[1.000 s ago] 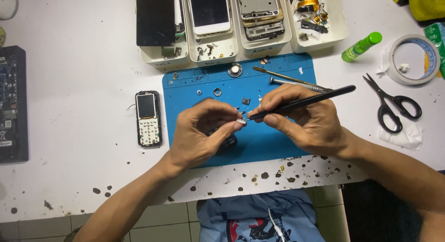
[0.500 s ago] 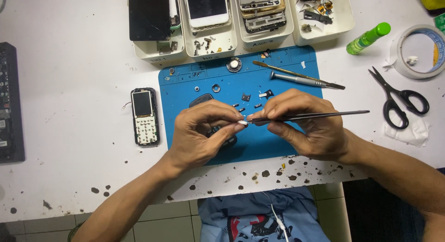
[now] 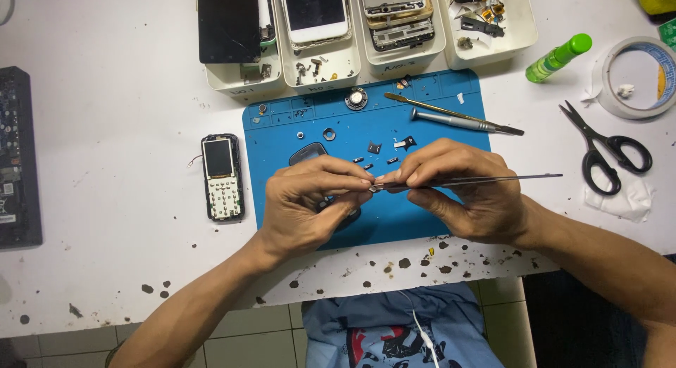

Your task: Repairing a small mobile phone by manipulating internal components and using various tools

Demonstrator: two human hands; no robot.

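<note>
Tweezers now level — thin, dark, pinched by right hand.

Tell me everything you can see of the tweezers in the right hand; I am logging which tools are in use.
The tweezers are slim, dark and metallic-looking, with long straight arms. They lie almost level above the blue work mat, tail end pointing right past the hand and tips pointing left. The right hand pinches them near the front between thumb and fingers. The tips meet the fingertips of the left hand, where a tiny part seems to be held, too small to identify.
</note>
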